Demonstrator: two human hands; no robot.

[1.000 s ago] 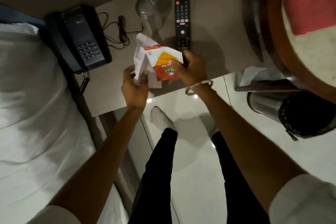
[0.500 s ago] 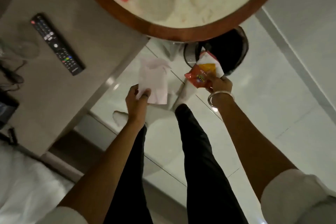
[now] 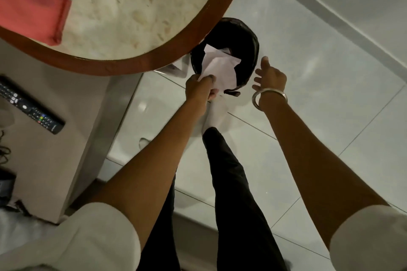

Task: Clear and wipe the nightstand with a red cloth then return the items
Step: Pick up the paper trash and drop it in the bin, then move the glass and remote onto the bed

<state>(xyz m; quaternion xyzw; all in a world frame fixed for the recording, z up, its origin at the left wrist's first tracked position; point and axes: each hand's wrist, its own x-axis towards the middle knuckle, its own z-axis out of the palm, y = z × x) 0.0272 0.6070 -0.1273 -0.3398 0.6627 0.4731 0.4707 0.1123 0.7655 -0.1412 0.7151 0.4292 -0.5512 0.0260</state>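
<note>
My left hand (image 3: 199, 89) pinches a crumpled white paper (image 3: 219, 68) over the mouth of a black-lined waste bin (image 3: 248, 39) on the floor. To the right of the bin, my right hand (image 3: 269, 76) is spread, holding nothing, a metal bangle on its wrist. The red cloth (image 3: 28, 4) lies folded on a round wood-rimmed table (image 3: 154, 50) at the upper left. The beige nightstand (image 3: 72, 138) at the left carries a black remote (image 3: 30, 108). The orange snack packet is not in sight.
A black cable (image 3: 4, 152) and part of a dark phone (image 3: 5, 185) sit at the nightstand's left edge. The round table overhangs the bin's left side. Glossy white floor tiles (image 3: 319, 99) spread to the right, and my legs in black trousers stand below.
The view swung from the nightstand to the bin. My right hand let go of the orange snack packet and is spread. My left hand carried the white paper over the bin's mouth.
</note>
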